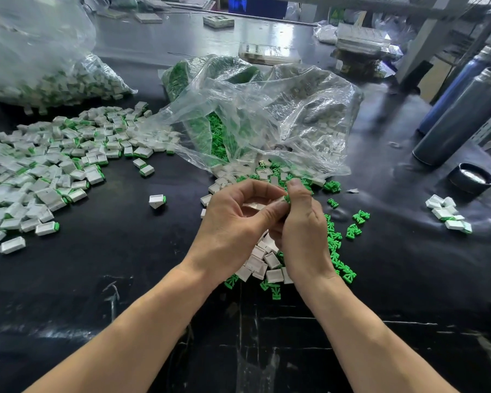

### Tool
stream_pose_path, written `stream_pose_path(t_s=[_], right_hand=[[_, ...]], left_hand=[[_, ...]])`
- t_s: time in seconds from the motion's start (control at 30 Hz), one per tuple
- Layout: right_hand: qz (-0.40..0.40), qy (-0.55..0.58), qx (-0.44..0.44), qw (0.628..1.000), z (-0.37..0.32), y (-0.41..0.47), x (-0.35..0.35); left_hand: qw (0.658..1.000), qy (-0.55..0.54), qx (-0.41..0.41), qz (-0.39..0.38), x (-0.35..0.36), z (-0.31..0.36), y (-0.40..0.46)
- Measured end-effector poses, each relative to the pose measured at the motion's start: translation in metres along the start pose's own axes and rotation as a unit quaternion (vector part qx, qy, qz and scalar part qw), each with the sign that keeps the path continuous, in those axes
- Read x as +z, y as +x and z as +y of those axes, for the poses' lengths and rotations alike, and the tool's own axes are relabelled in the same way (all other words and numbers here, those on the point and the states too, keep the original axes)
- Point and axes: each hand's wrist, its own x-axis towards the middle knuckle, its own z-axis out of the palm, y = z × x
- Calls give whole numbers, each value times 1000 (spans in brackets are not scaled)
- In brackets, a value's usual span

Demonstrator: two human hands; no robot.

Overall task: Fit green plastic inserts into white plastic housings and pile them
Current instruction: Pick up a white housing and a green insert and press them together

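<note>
A small white plastic housing is held in the curled fingers of the left hand, its opening apparently turned toward the right hand, where a green plastic insert is pinched between thumb and forefinger, presumably for pressing in. Loose inserts and housings are kept within reach beneath both hands on the black worktop. Finished pieces are gathered in a pile to the left.

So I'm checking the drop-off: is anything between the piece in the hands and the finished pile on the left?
Nothing visible blocks it. Bare black table lies between the hands and the finished pile; one assembled piece lies there, low and easily passed.
</note>
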Motion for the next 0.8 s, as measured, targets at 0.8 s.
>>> stream_pose_path(t_s=[0.8], right_hand=[[62, -62, -45, 995, 5, 2, 9]], left_hand=[[999, 10, 10, 30, 0, -3, -1]])
